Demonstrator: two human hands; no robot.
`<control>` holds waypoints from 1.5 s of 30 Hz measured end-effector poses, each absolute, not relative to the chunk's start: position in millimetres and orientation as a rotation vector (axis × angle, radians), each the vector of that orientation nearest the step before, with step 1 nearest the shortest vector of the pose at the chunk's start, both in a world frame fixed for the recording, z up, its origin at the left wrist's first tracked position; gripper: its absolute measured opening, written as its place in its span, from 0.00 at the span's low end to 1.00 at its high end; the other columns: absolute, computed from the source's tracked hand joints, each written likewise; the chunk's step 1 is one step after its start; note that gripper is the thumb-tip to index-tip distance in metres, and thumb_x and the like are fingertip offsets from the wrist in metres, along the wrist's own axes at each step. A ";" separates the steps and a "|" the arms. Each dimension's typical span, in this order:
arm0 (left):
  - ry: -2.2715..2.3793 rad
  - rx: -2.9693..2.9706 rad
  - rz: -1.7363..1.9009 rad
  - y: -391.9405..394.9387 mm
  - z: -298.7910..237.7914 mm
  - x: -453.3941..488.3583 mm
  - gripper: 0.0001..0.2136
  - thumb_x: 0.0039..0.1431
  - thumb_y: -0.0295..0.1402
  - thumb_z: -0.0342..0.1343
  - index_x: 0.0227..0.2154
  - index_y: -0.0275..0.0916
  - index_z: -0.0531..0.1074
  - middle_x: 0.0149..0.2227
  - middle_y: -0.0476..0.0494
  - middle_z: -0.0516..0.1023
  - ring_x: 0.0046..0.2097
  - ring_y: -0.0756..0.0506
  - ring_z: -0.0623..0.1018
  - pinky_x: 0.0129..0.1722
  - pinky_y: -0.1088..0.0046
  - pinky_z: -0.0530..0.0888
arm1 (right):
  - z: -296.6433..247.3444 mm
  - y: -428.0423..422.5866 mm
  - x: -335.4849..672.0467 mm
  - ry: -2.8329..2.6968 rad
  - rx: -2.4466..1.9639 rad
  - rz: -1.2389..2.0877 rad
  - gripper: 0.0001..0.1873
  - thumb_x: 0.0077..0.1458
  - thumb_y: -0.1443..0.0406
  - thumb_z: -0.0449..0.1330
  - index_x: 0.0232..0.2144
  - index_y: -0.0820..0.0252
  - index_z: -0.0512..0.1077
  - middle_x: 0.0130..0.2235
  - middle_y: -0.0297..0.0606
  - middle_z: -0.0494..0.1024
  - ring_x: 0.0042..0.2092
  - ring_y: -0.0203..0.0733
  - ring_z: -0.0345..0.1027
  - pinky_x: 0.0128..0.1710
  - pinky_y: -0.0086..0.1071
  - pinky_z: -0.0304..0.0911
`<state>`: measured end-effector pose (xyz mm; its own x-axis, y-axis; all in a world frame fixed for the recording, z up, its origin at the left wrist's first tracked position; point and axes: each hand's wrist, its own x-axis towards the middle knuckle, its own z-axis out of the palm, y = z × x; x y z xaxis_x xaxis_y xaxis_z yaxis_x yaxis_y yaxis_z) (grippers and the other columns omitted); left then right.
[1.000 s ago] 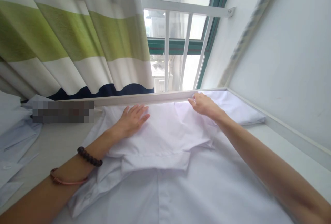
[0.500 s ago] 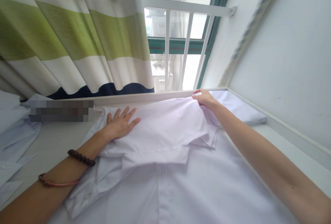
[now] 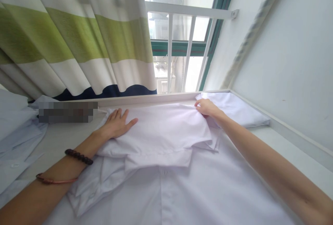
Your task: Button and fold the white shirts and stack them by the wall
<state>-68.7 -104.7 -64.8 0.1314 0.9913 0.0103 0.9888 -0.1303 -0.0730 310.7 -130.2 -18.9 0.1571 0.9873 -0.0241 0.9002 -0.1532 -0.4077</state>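
White cloth button-front shirt [image 3: 192, 187] extends toward 6 o'clock; long axis of its folded panel [image 3: 163, 128] runs 9-to-3. Left hand [image 3: 114, 123] rests flat, fingers spread, at 10 o'clock; right hand [image 3: 207, 107] pinches the 1 o'clock edge.

Arms [image 3: 260, 157] outstretched; left hand [image 3: 116, 123] flat, right hand [image 3: 207, 107] pinching.

Both hands [image 3: 116, 124] touch a white shirt [image 3: 166, 128], the right [image 3: 207, 107] apparently pinching its edge.
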 end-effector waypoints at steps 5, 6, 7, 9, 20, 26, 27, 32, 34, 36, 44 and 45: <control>-1.974 -2.360 0.130 -108.2 -55.8 -70.4 0.39 0.61 0.54 0.33 0.64 0.26 0.51 0.66 0.26 0.51 0.67 0.33 0.50 0.63 0.56 0.50 | -5.8 -140.1 289.7 -1.947 -2.232 0.060 0.18 0.57 0.66 0.54 0.49 0.64 0.71 0.53 0.60 0.67 0.50 0.62 0.67 0.47 0.49 0.62; -1.934 -2.384 0.142 -111.4 -52.8 -70.5 0.37 0.62 0.52 0.33 0.64 0.27 0.53 0.65 0.28 0.52 0.67 0.34 0.51 0.63 0.56 0.49 | -4.6 -142.2 287.2 -2.004 -2.233 0.010 0.19 0.59 0.64 0.52 0.51 0.63 0.70 0.54 0.58 0.67 0.51 0.60 0.67 0.47 0.48 0.63; -1.886 -2.420 0.144 -115.6 -49.7 -70.5 0.35 0.62 0.50 0.33 0.63 0.29 0.54 0.65 0.30 0.53 0.66 0.36 0.52 0.63 0.55 0.47 | -4.4 -144.0 285.6 -2.070 -2.219 -0.025 0.19 0.61 0.63 0.49 0.52 0.61 0.69 0.54 0.57 0.67 0.51 0.58 0.67 0.46 0.47 0.63; -1.802 -2.506 0.124 -125.8 -44.2 -70.1 0.31 0.64 0.48 0.32 0.63 0.36 0.55 0.65 0.36 0.54 0.67 0.39 0.53 0.64 0.52 0.44 | -7.0 -146.2 283.9 -2.190 -2.131 -0.055 0.20 0.62 0.62 0.47 0.53 0.61 0.68 0.52 0.54 0.68 0.51 0.56 0.66 0.48 0.45 0.63; -1.833 -2.669 0.154 -112.9 -52.5 -23.6 0.32 0.64 0.50 0.27 0.67 0.37 0.42 0.68 0.44 0.42 0.68 0.41 0.43 0.64 0.52 0.42 | -37.7 -124.5 237.2 -2.424 -1.957 0.021 0.33 0.65 0.52 0.36 0.64 0.67 0.52 0.68 0.49 0.45 0.68 0.53 0.33 0.65 0.43 0.33; -1.817 -2.602 0.001 -111.0 -64.8 -43.4 0.31 0.64 0.49 0.27 0.66 0.40 0.46 0.68 0.49 0.44 0.68 0.44 0.45 0.65 0.58 0.42 | -71.7 -121.2 257.6 -2.285 -2.043 0.176 0.35 0.63 0.48 0.33 0.67 0.58 0.45 0.68 0.44 0.43 0.68 0.50 0.34 0.64 0.44 0.32; -1.812 -2.602 -0.015 -111.4 -64.9 -49.0 0.31 0.64 0.49 0.28 0.66 0.39 0.46 0.68 0.48 0.44 0.68 0.44 0.46 0.65 0.59 0.43 | -73.8 -121.0 261.1 -2.272 -2.039 0.173 0.36 0.64 0.48 0.33 0.67 0.59 0.45 0.68 0.45 0.43 0.68 0.49 0.34 0.64 0.43 0.32; -1.771 -2.662 -0.044 -110.6 -64.9 -63.3 0.32 0.64 0.48 0.29 0.66 0.36 0.49 0.68 0.44 0.46 0.68 0.44 0.47 0.65 0.62 0.45 | -73.4 -121.8 263.0 -2.245 -2.067 0.153 0.35 0.64 0.48 0.35 0.66 0.60 0.48 0.68 0.46 0.45 0.68 0.47 0.36 0.64 0.41 0.33; -1.743 -2.701 -0.035 -112.0 -62.5 -65.9 0.32 0.64 0.48 0.30 0.65 0.35 0.50 0.68 0.42 0.46 0.68 0.43 0.47 0.65 0.62 0.45 | -72.1 -123.5 262.4 -2.196 -2.116 0.124 0.35 0.64 0.48 0.36 0.65 0.60 0.50 0.68 0.46 0.47 0.68 0.49 0.37 0.64 0.41 0.34; -1.713 -2.764 0.010 -117.3 -54.3 -70.5 0.32 0.63 0.48 0.33 0.65 0.35 0.50 0.68 0.41 0.45 0.68 0.42 0.47 0.65 0.62 0.46 | -68.5 -126.3 264.3 -2.160 -2.152 0.091 0.34 0.64 0.49 0.38 0.65 0.61 0.52 0.67 0.48 0.49 0.67 0.51 0.40 0.64 0.41 0.37; -1.620 -3.180 0.401 -174.7 18.4 -72.2 0.27 0.45 0.42 0.61 0.50 0.45 0.65 0.53 0.45 0.68 0.53 0.41 0.69 0.52 0.69 0.66 | -24.4 -141.9 282.5 -2.041 -2.341 0.050 0.26 0.58 0.56 0.51 0.54 0.67 0.66 0.54 0.55 0.69 0.53 0.54 0.65 0.49 0.39 0.60; -1.582 -3.209 0.487 -181.2 21.0 -67.0 0.24 0.45 0.36 0.60 0.48 0.45 0.66 0.51 0.46 0.69 0.51 0.42 0.70 0.49 0.71 0.67 | -22.0 -143.0 283.8 -2.007 -2.381 0.064 0.25 0.58 0.56 0.52 0.51 0.67 0.67 0.52 0.55 0.71 0.52 0.55 0.66 0.47 0.39 0.61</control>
